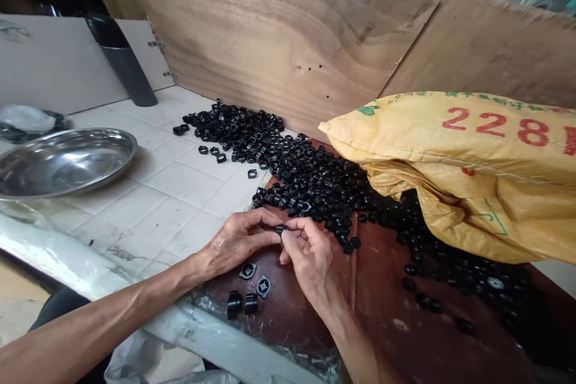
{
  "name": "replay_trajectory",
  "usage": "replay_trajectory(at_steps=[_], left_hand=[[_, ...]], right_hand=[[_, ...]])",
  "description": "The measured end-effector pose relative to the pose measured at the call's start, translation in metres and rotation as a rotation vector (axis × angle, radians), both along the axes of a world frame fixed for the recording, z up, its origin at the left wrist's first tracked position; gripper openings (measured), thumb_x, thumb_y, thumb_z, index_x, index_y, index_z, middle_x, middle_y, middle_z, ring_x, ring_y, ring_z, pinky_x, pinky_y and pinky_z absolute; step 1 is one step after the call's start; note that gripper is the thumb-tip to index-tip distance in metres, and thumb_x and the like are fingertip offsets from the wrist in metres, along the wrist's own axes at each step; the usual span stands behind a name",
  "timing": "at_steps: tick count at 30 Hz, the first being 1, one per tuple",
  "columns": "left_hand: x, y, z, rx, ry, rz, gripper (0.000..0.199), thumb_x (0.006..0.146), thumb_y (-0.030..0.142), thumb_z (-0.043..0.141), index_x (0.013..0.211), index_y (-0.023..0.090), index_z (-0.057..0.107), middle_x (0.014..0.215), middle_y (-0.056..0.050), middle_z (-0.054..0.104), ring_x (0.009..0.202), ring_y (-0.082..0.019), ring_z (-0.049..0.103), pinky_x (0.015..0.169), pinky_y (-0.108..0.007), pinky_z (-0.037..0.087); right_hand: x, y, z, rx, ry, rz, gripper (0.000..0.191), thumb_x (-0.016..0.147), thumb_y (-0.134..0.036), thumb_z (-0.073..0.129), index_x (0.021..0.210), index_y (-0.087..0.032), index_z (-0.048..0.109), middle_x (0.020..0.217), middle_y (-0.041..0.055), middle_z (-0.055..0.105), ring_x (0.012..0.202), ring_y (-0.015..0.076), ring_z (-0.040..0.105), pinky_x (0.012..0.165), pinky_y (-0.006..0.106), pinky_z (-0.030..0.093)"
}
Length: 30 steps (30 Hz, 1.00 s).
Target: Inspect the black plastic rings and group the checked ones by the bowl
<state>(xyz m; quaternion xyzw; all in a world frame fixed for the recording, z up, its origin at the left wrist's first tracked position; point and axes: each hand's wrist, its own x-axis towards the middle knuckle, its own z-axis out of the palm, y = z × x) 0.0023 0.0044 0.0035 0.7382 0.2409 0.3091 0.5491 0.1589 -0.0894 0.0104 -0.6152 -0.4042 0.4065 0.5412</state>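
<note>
Between the fingertips of both hands is a small black plastic part (281, 228); its exact shape is mostly covered by the fingers. My left hand (240, 239) pinches it from the left, thumb and forefinger closed. From the other side my right hand (310, 246) grips it with thumb and fingers curled. Just below the hands, on the dark red board (292, 306), lie two round black pieces with spoked centres (263, 285) and two black cylindrical pieces (234, 305). A heap of black rings (315, 174) spreads right behind the hands.
A yellow woven sack (450, 150) lies at the right, with many small black parts (495, 306) spilling below it. A steel bowl (67, 162) and a grey bottle (123, 63) stand on the white tiles (180, 186) at left. A wooden panel (279, 30) closes off the back.
</note>
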Motion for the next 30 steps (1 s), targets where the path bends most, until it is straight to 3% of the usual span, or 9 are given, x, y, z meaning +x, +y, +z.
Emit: replay_trajectory(at_steps=[3,8,10,13,15,17,20,25,30], left_hand=[[-0.001,0.000,0.002,-0.099,0.023,-0.015,0.016,0.092,0.031,0.071,0.100,0.018,0.074,0.100,-0.005,0.077,0.093,-0.019,0.072,0.086,-0.029,0.058],[-0.007,0.005,0.000,0.296,0.076,-0.168,0.015,0.097,0.025,0.062,0.107,0.019,0.072,0.105,-0.007,0.075,0.102,-0.020,0.068,0.094,-0.030,0.051],[-0.009,0.008,0.004,0.305,0.181,-0.277,0.015,0.096,0.026,0.062,0.106,0.020,0.071,0.106,-0.006,0.074,0.101,-0.019,0.067,0.092,-0.029,0.050],[-0.011,0.010,0.012,0.122,0.386,-0.397,0.023,0.086,0.040,0.074,0.093,0.018,0.072,0.091,-0.003,0.072,0.082,-0.017,0.065,0.071,-0.025,0.048],[-0.011,0.012,0.013,0.000,0.500,-0.209,0.036,0.083,0.052,0.074,0.079,0.017,0.067,0.073,0.000,0.064,0.066,-0.015,0.057,0.056,-0.024,0.039],[-0.010,0.018,0.007,0.029,0.536,0.244,0.039,0.084,0.055,0.070,0.077,0.017,0.061,0.066,0.002,0.056,0.060,-0.014,0.051,0.054,-0.025,0.035],[-0.007,0.029,-0.008,0.239,0.507,0.572,0.049,0.075,0.047,0.081,0.107,0.017,0.059,0.096,-0.004,0.063,0.075,-0.019,0.060,0.070,-0.032,0.047],[0.003,0.032,-0.030,0.447,0.503,0.364,0.034,0.090,0.026,0.067,0.122,0.020,0.054,0.111,-0.007,0.065,0.091,-0.023,0.067,0.087,-0.039,0.053],[0.007,0.021,-0.037,0.459,0.466,0.289,0.035,0.091,0.026,0.065,0.123,0.023,0.053,0.106,-0.005,0.069,0.098,-0.025,0.069,0.089,-0.039,0.055]], right_hand=[[-0.002,-0.001,0.001,0.039,-0.207,0.037,0.018,0.092,-0.038,0.060,0.093,-0.021,0.064,0.064,-0.0022,0.066,0.058,0.0142,0.065,0.059,0.023,0.050],[0.002,0.001,0.004,-0.208,-0.116,0.072,0.026,0.092,-0.042,0.054,0.076,-0.022,0.058,0.050,-0.0035,0.060,0.044,0.0152,0.059,0.049,0.025,0.047],[0.017,-0.003,0.014,-0.205,-0.295,0.068,0.028,0.088,-0.043,0.063,0.069,-0.022,0.059,0.054,-0.0002,0.062,0.049,0.0170,0.060,0.053,0.027,0.045],[0.057,-0.016,0.031,-0.246,-0.938,-0.110,0.029,0.081,-0.049,0.073,0.079,-0.022,0.063,0.083,0.0103,0.071,0.070,0.0255,0.068,0.062,0.033,0.047],[0.087,-0.025,0.033,-0.367,-1.161,-0.224,0.046,0.070,-0.054,0.082,0.093,-0.019,0.062,0.098,0.0181,0.069,0.074,0.0309,0.070,0.060,0.037,0.048],[0.110,-0.028,0.024,-0.476,-1.216,-0.278,0.055,0.062,-0.053,0.087,0.095,-0.018,0.060,0.098,0.0208,0.067,0.077,0.0352,0.070,0.060,0.039,0.049],[0.121,-0.020,0.000,-0.416,-1.118,-0.157,0.041,0.067,-0.039,0.082,0.092,-0.019,0.057,0.096,0.0189,0.068,0.089,0.0365,0.071,0.073,0.042,0.054],[0.097,0.003,-0.025,-0.256,-0.951,-0.194,0.039,0.076,-0.040,0.070,0.105,-0.018,0.057,0.107,0.0173,0.067,0.102,0.0333,0.068,0.088,0.043,0.054],[0.086,0.008,-0.016,-0.247,-0.927,-0.242,0.048,0.074,-0.039,0.066,0.114,-0.013,0.058,0.112,0.0195,0.065,0.099,0.0311,0.068,0.089,0.043,0.054]])
